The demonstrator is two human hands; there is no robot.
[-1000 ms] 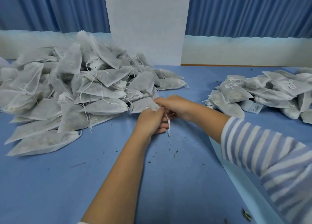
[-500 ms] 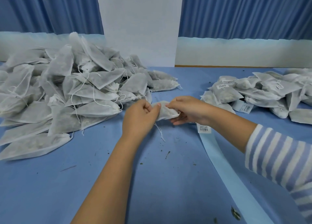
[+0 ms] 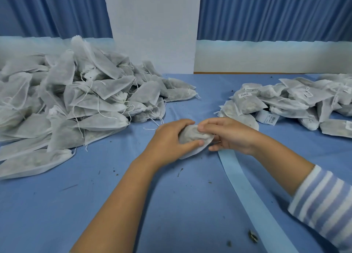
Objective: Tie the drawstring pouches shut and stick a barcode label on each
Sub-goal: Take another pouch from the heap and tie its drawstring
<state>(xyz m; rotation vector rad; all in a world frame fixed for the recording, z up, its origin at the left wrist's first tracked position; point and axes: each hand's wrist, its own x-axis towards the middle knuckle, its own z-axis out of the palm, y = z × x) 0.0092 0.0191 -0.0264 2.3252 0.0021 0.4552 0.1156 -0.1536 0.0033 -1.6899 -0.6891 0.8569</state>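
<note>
A white fabric drawstring pouch [image 3: 192, 136] lies between both hands at the table's middle. My left hand [image 3: 169, 140] grips its left side, thumb across the front. My right hand [image 3: 226, 134] holds its right end, fingers curled over the top. A light blue label backing strip [image 3: 253, 197] runs from under my right hand toward the near right edge; the label at its top end is hidden by the hand. A big heap of unlabelled pouches [image 3: 76, 104] fills the left. A smaller pile of labelled pouches [image 3: 289, 102] sits at the right.
The blue table cloth [image 3: 95, 205] carries scattered dark crumbs and a small dark scrap [image 3: 252, 234] near the front right. A white panel [image 3: 154, 28] and blue curtains stand behind the table.
The pouch has come away from the heap toward the table's middle and now lies flat between both hands. My right hand has come down over the strip's top end, hiding the label seen before.
</note>
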